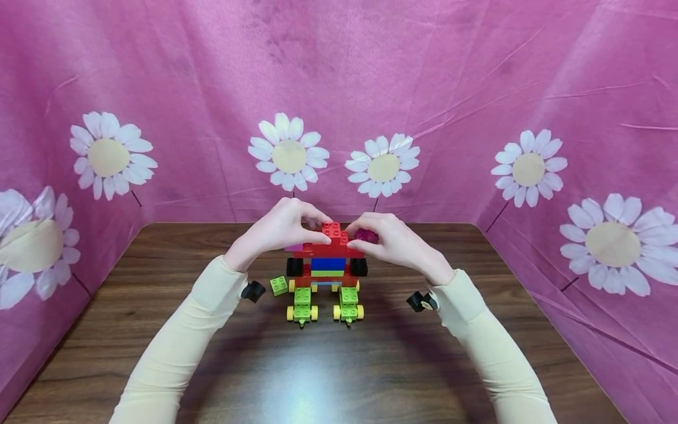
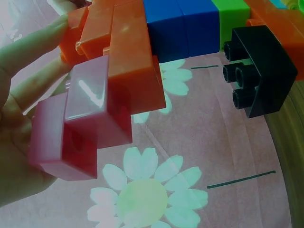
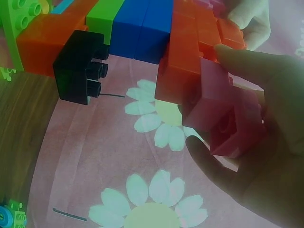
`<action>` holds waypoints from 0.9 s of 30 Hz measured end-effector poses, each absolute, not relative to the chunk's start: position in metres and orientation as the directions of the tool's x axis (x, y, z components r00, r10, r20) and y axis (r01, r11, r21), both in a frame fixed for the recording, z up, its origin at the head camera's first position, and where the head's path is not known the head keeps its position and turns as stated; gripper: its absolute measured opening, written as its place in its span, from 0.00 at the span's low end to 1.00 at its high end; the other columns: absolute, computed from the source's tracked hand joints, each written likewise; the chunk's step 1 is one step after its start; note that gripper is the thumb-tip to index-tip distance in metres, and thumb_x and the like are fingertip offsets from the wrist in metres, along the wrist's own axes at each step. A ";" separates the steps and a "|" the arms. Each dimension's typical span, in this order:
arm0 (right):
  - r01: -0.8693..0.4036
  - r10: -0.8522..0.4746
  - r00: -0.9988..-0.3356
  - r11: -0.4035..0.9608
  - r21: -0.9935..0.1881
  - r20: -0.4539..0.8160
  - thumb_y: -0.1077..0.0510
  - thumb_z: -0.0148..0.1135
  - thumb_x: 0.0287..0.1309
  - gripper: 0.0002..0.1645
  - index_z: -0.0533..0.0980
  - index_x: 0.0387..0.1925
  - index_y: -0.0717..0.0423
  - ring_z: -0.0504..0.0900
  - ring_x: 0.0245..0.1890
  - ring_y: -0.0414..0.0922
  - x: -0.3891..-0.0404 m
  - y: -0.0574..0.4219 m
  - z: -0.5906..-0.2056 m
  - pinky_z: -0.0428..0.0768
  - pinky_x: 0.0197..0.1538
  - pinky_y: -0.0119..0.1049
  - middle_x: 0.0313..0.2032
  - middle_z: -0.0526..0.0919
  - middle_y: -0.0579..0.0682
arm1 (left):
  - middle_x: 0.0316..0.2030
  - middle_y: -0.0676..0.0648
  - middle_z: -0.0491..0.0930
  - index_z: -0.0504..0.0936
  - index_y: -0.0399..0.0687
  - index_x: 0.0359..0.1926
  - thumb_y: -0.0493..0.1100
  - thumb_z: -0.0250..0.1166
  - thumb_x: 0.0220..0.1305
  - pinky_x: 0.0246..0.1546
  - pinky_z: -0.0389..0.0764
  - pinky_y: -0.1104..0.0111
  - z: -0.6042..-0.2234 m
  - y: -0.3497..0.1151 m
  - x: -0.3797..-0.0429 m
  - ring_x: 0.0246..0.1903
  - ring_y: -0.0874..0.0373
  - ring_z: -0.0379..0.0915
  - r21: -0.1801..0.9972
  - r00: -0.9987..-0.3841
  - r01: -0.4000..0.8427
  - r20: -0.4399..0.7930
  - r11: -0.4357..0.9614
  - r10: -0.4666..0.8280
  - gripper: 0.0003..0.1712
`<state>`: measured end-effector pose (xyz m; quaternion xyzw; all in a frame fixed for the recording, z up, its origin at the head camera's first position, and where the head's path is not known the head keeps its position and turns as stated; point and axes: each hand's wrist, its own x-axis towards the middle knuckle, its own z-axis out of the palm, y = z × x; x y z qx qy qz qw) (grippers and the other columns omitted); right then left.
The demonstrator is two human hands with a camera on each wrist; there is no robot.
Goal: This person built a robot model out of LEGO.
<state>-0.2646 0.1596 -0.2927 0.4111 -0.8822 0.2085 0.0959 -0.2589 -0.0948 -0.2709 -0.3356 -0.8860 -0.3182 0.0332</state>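
Note:
A toy brick figure [image 1: 327,249] stands upright in front of me, with a stepped red top, a blue and green middle and black bricks [image 1: 359,267] at its sides. Under it are green wheeled bases [image 1: 302,297] with yellow wheels. My left hand [image 1: 281,227] grips the red top from the left, thumb at the front of the topmost red brick [image 1: 331,231]. From the other side my right hand [image 1: 389,240] holds the red top by its right edge. Pink bricks [image 2: 88,102] jut out beside the left palm, and more pink bricks [image 3: 228,114] lie within the right hand's curve.
One loose green brick [image 1: 278,285] lies on the wooden table [image 1: 254,377], left of the figure. Behind and at both sides hangs a pink cloth [image 1: 339,76] with white daisies. Black wrist devices [image 1: 253,291] hang below both cuffs.

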 end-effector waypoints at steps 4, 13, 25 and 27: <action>-0.752 -0.674 -0.659 0.585 -0.304 0.334 0.51 0.71 0.57 0.13 0.84 0.43 0.50 0.76 0.29 0.37 -0.264 0.160 -0.291 0.79 0.35 0.30 0.38 0.87 0.44 | 0.33 0.50 0.89 0.89 0.49 0.47 0.48 0.77 0.54 0.31 0.81 0.69 -0.271 -0.095 -0.260 0.29 0.61 0.79 0.562 -0.777 0.606 0.265 0.564 0.571 0.19; -0.738 -0.668 -0.673 0.580 -0.346 0.317 0.52 0.71 0.57 0.13 0.84 0.43 0.51 0.76 0.29 0.37 -0.265 0.159 -0.289 0.79 0.35 0.30 0.38 0.88 0.45 | 0.32 0.50 0.89 0.89 0.48 0.47 0.47 0.76 0.54 0.30 0.80 0.70 -0.267 -0.095 -0.260 0.28 0.61 0.79 0.542 -0.774 0.611 0.258 0.576 0.578 0.19; -0.737 -0.668 -0.674 0.578 -0.351 0.314 0.52 0.72 0.57 0.13 0.84 0.43 0.52 0.77 0.29 0.38 -0.266 0.159 -0.288 0.79 0.36 0.30 0.38 0.88 0.45 | 0.34 0.48 0.90 0.88 0.47 0.49 0.46 0.74 0.57 0.30 0.80 0.70 -0.264 -0.092 -0.255 0.28 0.60 0.80 0.513 -0.778 0.611 0.244 0.604 0.580 0.18; -0.735 -0.668 -0.676 0.578 -0.354 0.312 0.52 0.72 0.57 0.13 0.84 0.43 0.51 0.77 0.30 0.38 -0.266 0.158 -0.288 0.80 0.36 0.30 0.38 0.88 0.45 | 0.35 0.48 0.90 0.88 0.47 0.49 0.47 0.74 0.57 0.31 0.81 0.70 -0.265 -0.092 -0.255 0.29 0.60 0.81 0.506 -0.780 0.609 0.243 0.611 0.577 0.18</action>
